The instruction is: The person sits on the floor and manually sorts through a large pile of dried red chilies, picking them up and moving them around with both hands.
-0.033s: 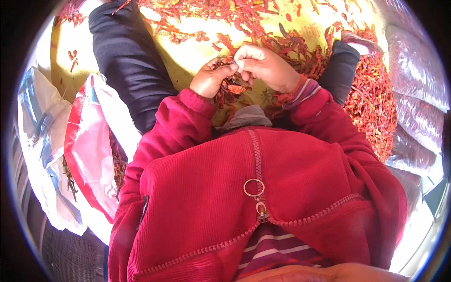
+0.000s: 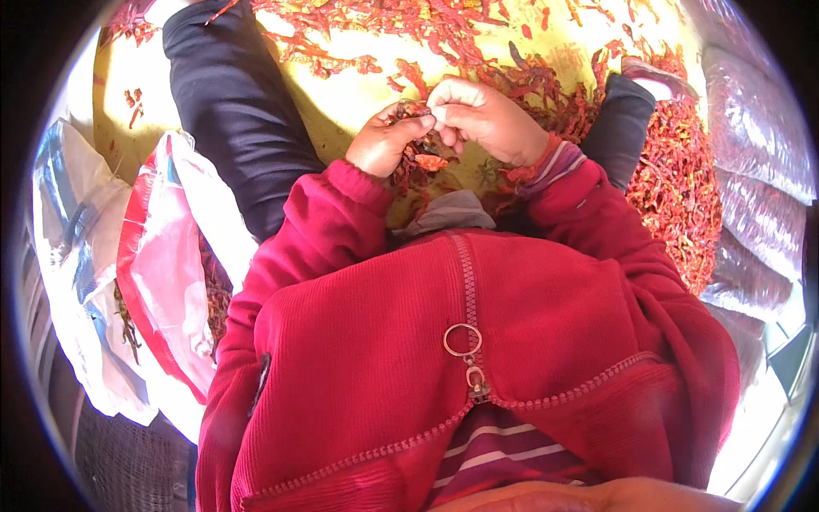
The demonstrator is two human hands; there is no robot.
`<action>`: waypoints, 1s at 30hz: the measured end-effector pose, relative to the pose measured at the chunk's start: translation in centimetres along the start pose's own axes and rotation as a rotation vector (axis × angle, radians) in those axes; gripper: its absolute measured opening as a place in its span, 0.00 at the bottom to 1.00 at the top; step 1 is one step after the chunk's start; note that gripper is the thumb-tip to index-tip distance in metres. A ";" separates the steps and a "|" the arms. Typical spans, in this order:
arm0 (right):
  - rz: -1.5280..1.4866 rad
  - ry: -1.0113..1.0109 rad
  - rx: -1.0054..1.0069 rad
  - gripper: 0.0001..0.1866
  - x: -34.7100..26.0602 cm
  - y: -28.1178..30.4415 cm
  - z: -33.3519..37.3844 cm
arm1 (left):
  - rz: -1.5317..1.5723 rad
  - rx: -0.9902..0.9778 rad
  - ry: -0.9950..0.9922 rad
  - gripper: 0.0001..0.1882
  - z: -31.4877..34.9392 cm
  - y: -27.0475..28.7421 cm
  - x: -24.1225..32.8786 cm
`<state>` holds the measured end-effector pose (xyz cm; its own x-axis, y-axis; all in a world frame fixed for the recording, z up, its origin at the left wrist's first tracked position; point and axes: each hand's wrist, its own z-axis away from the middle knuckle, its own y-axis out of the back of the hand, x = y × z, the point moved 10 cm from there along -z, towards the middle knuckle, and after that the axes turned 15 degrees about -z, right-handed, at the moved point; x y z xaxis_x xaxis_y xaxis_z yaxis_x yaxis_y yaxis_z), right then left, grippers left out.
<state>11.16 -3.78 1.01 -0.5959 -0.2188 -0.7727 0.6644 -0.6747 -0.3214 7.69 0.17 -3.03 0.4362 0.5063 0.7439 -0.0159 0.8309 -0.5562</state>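
Note:
Several dried red chili peppers (image 2: 415, 159) are bunched in my left hand (image 2: 383, 143), which is closed around them between my spread legs. Its thumb lies across the top of the bunch. Against that thumb, my right hand (image 2: 485, 120) is closed in a pinch at the upper end of a pepper. The fingertips of both hands meet there, so the pinched part is mostly hidden. Loose dried chilies (image 2: 533, 78) lie on the yellow sheet (image 2: 333, 94) just beyond my hands.
A large heap of red chilies (image 2: 676, 188) rises beside my right leg. Filled clear plastic bags (image 2: 755, 128) are stacked at the far right. White and red woven sacks (image 2: 158, 247) with darker chilies inside stand open to my left. More chilies are scattered across the top.
My right hand has shifted very slightly to the right. Both hands keep their hold on the chilies.

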 end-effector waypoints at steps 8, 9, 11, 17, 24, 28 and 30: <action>0.506 0.270 -0.060 0.09 -3.2 -2.3 -0.4 | -0.175 0.011 -0.113 0.14 0.5 0.5 0.9; 0.509 0.272 -0.058 0.09 -3.2 -2.3 -0.5 | -0.182 0.015 -0.091 0.15 0.7 0.4 0.9; 0.515 0.271 -0.054 0.09 -3.2 -2.3 -0.3 | -0.193 0.025 -0.044 0.16 1.0 0.3 0.8; 0.026 0.083 0.014 0.11 -1.3 -1.1 -0.4 | -0.105 -0.199 -0.232 0.09 1.4 -2.2 3.3; -0.208 0.083 -0.056 0.08 -1.3 -1.8 -0.5 | 0.046 -0.184 -0.188 0.10 1.7 -1.7 2.4; -0.202 0.109 0.022 0.07 -2.0 -1.3 0.6 | 0.089 -0.167 -0.183 0.08 2.0 -2.2 3.0; -0.228 0.129 -0.010 0.08 -2.4 -1.7 1.4 | 0.031 -0.180 -0.255 0.09 2.5 -3.3 4.2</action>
<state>10.84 -3.05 4.16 -0.6687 0.0305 -0.7429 0.5241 -0.6894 -0.5001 7.28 0.10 2.84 0.1978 0.5909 0.7821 0.1438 0.7717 -0.6195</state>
